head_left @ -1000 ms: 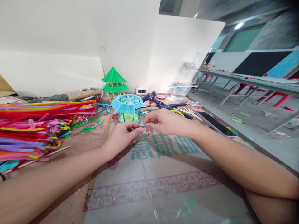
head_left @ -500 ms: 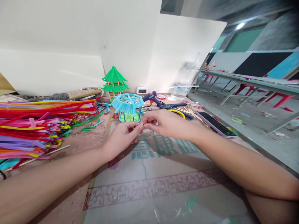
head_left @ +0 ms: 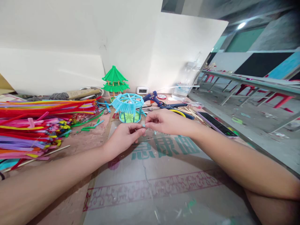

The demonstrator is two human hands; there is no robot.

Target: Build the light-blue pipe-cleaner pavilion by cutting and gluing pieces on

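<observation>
My left hand (head_left: 124, 138) and my right hand (head_left: 164, 122) meet over the table, fingertips pinched together on a small light-blue pipe-cleaner piece (head_left: 143, 125). Only a short bit of it shows between the fingers. Just behind the hands stands a light-blue pavilion model (head_left: 128, 107) made of pipe cleaners, with a green floor inside. A green two-tier pavilion model (head_left: 114, 80) stands farther back by the white wall.
A big pile of coloured pipe cleaners (head_left: 39, 125) fills the left side. A blue glue gun (head_left: 152, 97), sticks, a phone (head_left: 217, 124), a small digital clock (head_left: 142, 90) and a clear bottle (head_left: 185, 82) lie at the back right. Printed plastic sheet (head_left: 161, 181) covers the table.
The hands have stayed together in nearly the same spot, with the fingers shifting slightly on the small blue piece. Nothing else has moved.
</observation>
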